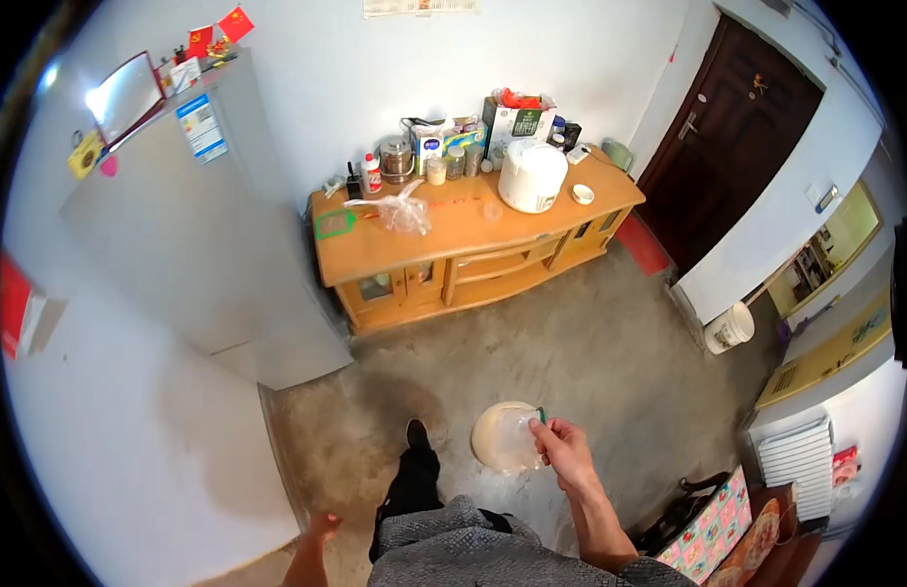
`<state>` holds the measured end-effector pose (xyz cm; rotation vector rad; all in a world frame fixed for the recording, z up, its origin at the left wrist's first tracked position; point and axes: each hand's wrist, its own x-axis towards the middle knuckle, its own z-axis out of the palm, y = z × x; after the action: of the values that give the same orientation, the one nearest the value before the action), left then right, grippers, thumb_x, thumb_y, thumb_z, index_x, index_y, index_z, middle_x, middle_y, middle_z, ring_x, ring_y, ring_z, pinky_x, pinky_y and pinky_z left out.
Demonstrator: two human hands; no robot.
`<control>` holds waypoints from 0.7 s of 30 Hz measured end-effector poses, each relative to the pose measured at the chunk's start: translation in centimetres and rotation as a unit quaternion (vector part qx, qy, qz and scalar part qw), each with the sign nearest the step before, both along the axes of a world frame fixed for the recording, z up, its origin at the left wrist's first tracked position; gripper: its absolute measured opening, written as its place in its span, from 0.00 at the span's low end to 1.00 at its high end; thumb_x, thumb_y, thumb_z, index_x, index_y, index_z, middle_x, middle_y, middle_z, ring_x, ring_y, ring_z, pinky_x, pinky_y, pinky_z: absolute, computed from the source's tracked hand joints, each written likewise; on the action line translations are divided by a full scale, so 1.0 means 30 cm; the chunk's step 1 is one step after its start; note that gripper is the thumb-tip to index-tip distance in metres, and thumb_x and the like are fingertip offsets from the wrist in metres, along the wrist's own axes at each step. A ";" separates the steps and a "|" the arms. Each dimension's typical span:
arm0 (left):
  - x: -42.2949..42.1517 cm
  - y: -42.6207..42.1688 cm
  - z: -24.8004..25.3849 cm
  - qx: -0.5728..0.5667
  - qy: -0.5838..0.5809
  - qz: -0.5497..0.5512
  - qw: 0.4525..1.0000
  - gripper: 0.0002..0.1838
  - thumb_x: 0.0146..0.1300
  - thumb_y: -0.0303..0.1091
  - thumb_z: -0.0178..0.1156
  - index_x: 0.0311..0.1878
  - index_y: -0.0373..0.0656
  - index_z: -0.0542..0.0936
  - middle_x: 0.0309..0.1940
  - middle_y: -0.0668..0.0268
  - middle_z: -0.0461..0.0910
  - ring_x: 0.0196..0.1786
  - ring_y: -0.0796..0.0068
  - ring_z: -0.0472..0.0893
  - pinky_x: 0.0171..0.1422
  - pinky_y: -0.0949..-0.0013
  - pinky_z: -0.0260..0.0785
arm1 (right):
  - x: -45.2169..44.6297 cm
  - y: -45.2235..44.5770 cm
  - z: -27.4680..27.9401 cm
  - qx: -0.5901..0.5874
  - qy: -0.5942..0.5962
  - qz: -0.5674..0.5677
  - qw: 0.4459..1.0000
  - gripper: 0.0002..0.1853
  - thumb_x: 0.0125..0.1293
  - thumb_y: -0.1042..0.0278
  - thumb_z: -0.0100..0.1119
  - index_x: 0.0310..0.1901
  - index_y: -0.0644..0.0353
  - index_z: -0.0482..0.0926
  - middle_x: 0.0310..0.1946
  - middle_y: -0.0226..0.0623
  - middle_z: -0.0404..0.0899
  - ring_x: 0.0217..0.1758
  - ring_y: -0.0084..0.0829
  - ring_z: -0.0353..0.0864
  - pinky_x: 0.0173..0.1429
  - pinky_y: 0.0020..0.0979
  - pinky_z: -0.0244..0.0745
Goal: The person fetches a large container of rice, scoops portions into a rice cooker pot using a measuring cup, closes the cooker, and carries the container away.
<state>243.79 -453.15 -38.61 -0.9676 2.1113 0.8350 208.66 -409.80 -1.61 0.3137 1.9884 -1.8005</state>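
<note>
My right hand [563, 452] is closed on the rim of a pale translucent container [505, 437], beside a small green part at its edge. The container hangs over the grey floor, in front of my body. My left hand [323, 526] hangs low at the left, near the white wall, touching nothing that I can see; its fingers are small and blurred. Ahead stands a wooden cabinet [375, 251] with a white rice cooker [533, 176], a small white bowl [583, 194] and a crumpled plastic bag [403, 209] on top.
A grey refrigerator [199, 235] stands at the left. At the right are a dark door [732, 137], a white bucket [729, 328], a white radiator [798, 470] and a flowered cloth [713, 528]. Jars and boxes line the back of the cabinet top.
</note>
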 end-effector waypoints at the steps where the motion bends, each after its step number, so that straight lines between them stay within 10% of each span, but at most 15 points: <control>1: -0.129 -0.037 -0.039 -0.009 -0.019 -0.032 0.999 0.21 0.64 0.50 0.66 0.50 0.44 0.83 0.43 0.54 0.85 0.47 0.59 0.83 0.52 0.53 0.74 | -0.082 -0.028 0.014 0.010 -0.002 -0.001 1.000 0.15 0.68 0.59 0.65 0.27 0.55 0.74 0.19 0.25 0.72 0.20 0.16 0.65 0.24 0.22 0.59; 3: -0.495 -0.102 0.036 -0.012 -0.023 -0.044 0.999 0.21 0.68 0.50 0.61 0.49 0.40 0.83 0.45 0.51 0.84 0.50 0.54 0.82 0.54 0.52 0.73 | -0.248 -0.095 0.044 0.035 0.001 -0.017 0.999 0.15 0.68 0.59 0.65 0.27 0.55 0.73 0.19 0.25 0.72 0.20 0.17 0.65 0.24 0.23 0.59; 5: -0.865 -0.187 0.093 -0.059 0.029 -0.285 0.956 0.27 0.70 0.56 0.54 0.54 0.39 0.81 0.54 0.49 0.80 0.55 0.47 0.79 0.60 0.49 0.70 | -0.416 -0.161 0.062 0.029 0.003 -0.026 0.999 0.15 0.68 0.58 0.66 0.28 0.56 0.75 0.19 0.24 0.72 0.20 0.15 0.64 0.24 0.23 0.58; 10: -1.640 -0.293 0.218 0.065 0.168 -0.076 0.981 0.25 0.68 0.47 0.59 0.61 0.40 0.78 0.60 0.50 0.78 0.61 0.50 0.77 0.66 0.52 0.68 | -0.798 -0.300 0.109 0.016 0.018 -0.031 0.999 0.15 0.68 0.57 0.66 0.30 0.58 0.77 0.20 0.24 0.72 0.21 0.14 0.64 0.25 0.23 0.58; 13: -2.062 -0.206 0.616 -0.008 0.228 -0.199 0.953 0.24 0.69 0.42 0.59 0.63 0.39 0.75 0.59 0.51 0.78 0.60 0.50 0.77 0.65 0.53 0.69 | -1.041 -0.376 0.103 0.038 0.008 -0.004 0.999 0.14 0.68 0.57 0.66 0.32 0.59 0.78 0.21 0.24 0.73 0.23 0.14 0.66 0.27 0.22 0.60; 21: -2.683 -0.051 0.675 -0.028 0.371 -0.249 0.894 0.21 0.64 0.39 0.60 0.57 0.39 0.78 0.56 0.50 0.79 0.60 0.47 0.76 0.65 0.53 0.68 | -1.576 -0.515 0.026 -0.011 0.027 0.085 0.996 0.15 0.67 0.59 0.67 0.37 0.65 0.81 0.25 0.26 0.78 0.29 0.14 0.72 0.33 0.22 0.67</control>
<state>163.30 -454.67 -18.37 -0.0611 2.8551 0.9583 161.38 -425.26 -0.82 0.0881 1.9659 -1.7392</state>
